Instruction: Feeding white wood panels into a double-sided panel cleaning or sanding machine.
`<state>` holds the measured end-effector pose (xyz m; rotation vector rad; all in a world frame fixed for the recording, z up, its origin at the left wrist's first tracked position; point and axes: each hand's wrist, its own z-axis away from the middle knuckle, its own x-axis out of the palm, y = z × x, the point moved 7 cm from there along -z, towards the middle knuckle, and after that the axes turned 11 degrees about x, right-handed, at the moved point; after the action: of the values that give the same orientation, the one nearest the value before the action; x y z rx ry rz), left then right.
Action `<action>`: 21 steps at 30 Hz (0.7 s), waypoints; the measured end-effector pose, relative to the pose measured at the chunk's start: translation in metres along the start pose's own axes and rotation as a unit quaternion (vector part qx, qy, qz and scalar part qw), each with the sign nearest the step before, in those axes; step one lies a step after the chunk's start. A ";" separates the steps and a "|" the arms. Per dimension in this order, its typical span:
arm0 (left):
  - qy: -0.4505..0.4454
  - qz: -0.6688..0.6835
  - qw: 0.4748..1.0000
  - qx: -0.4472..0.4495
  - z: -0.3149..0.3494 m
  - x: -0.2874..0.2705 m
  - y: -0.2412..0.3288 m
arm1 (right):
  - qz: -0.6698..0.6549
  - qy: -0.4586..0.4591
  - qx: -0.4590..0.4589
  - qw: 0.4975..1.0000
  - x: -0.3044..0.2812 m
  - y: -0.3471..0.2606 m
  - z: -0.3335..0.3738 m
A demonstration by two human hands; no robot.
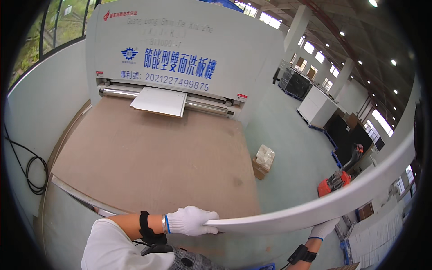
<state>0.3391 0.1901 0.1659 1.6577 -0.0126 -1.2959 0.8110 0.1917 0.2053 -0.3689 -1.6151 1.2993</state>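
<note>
Overhead, both gloved hands are gripping a long white panel [315, 209]: left hand [191, 220] clasping one end, right hand [324, 228] underneath. Another white board [159, 102] is lying at the machine's rollers [121, 92].

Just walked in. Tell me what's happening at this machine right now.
A person in white gloves holds a long white panel edge-on, the left hand gripping one end and the right hand supporting it from below further along. It is carried over the near end of a brown feed table. At the table's far end another white panel lies on the rollers at the mouth of a large grey machine. Further off, another person works by an orange pallet truck.
</note>
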 end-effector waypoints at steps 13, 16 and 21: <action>0.387 0.068 0.872 -0.291 0.229 -0.033 -0.199 | 0.230 -0.181 0.112 0.950 0.245 0.232 0.169; 0.368 0.076 0.853 -0.361 0.266 -0.007 -0.213 | 0.361 -0.215 0.132 0.898 0.258 0.287 0.188; 0.382 0.104 0.815 -0.424 0.301 0.017 -0.211 | 0.503 -0.248 0.140 0.816 0.277 0.358 0.220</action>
<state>0.0143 0.0852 0.0285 1.2028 0.7445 -0.2741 0.3840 0.4064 0.0476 -0.8126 -1.6291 2.5847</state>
